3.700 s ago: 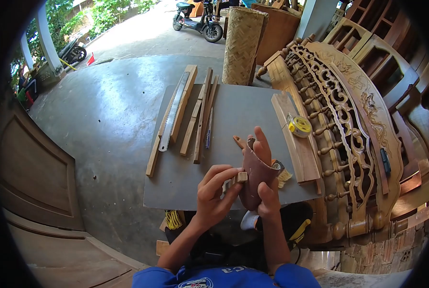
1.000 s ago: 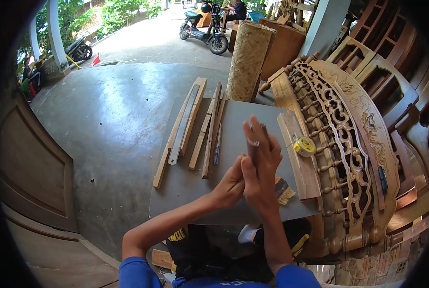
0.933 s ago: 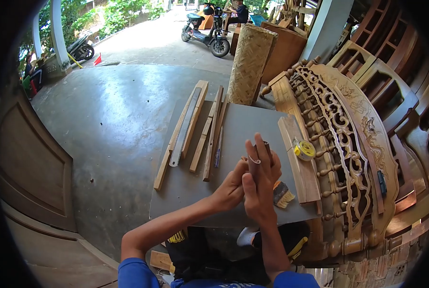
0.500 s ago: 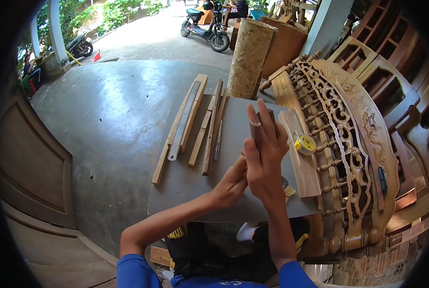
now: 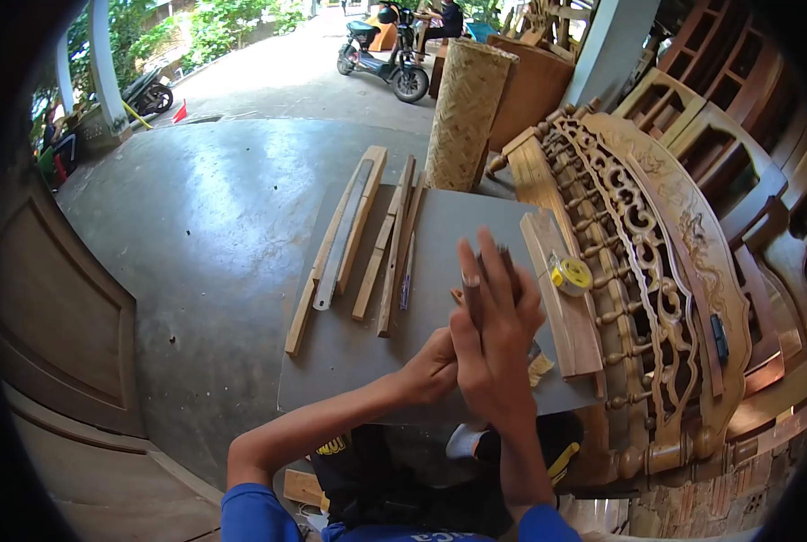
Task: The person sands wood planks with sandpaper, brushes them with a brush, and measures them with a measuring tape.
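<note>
My right hand (image 5: 496,348) is raised over the grey table (image 5: 349,388), its fingers wrapped round a dark brown wooden piece (image 5: 475,303) that shows between them. My left hand (image 5: 429,369) is closed and presses against the right palm's near side; whatever lies inside its fingers is hidden. On the tabletop left of the hands lie thin wooden strips (image 5: 390,280) and a pen (image 5: 408,275). Farther left, a metal ruler (image 5: 345,230) rests along notched wooden bars (image 5: 301,316). Beside my right wrist is a small pale scrap (image 5: 539,369), partly covered.
A yellow tape measure (image 5: 571,275) sits on a wooden board (image 5: 557,316) at the table's right side. Beyond it leans a carved wooden headboard (image 5: 638,244). A rolled woven mat (image 5: 471,117) stands behind the table. A motorbike (image 5: 385,59) and a seated person (image 5: 444,20) are outside.
Both hands have moved down and slightly left, toward me, still together around the wooden piece. The things on the table lie as before.
</note>
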The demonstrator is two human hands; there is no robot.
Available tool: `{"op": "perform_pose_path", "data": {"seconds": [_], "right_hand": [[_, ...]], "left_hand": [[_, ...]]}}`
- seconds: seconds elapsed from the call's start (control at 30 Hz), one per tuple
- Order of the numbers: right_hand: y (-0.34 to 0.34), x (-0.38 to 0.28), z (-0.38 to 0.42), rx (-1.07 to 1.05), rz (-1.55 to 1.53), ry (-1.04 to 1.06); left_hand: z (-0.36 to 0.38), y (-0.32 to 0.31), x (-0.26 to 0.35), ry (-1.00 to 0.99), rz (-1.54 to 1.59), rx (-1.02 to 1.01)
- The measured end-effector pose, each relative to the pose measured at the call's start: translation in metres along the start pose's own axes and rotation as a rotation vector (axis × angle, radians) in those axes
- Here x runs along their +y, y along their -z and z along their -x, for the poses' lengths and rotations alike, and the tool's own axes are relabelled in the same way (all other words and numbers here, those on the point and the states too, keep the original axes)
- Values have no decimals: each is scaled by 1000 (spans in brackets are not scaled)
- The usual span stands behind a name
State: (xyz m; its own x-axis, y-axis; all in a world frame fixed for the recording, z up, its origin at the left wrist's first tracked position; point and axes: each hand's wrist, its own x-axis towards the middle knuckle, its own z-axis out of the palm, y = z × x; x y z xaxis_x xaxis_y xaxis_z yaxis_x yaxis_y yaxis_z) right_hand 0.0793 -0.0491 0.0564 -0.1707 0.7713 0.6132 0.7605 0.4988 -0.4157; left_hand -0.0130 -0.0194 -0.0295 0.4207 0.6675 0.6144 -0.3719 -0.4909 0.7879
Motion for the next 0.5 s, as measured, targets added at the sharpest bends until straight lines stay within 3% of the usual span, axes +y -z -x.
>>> {"op": "perform_pose_path", "data": {"seconds": [0.03, 0.1, 0.17, 0.27, 0.3, 0.4, 0.5], "right_hand": [[2, -1, -17, 32, 60, 18], [-7, -2, -7, -4, 91, -42], [-16, -3, 15, -49, -26, -72], [-4, -9, 10, -105, 60, -64], [-7, -3, -8, -61, 103, -35], [-11, -1, -21, -60, 127, -59], [-7, -19, 25, -144, 250, 10]], "left_hand": [[3, -2, 0, 95, 28, -14], [4, -5, 4, 73, 117, 22], [-1, -4, -7, 106, 351, 216], [0, -1, -16, 28, 109, 173], [6, 5, -25, 139, 188, -82], [2, -3, -11, 168, 405, 79], [-2, 10, -20, 53, 93, -30]]}}
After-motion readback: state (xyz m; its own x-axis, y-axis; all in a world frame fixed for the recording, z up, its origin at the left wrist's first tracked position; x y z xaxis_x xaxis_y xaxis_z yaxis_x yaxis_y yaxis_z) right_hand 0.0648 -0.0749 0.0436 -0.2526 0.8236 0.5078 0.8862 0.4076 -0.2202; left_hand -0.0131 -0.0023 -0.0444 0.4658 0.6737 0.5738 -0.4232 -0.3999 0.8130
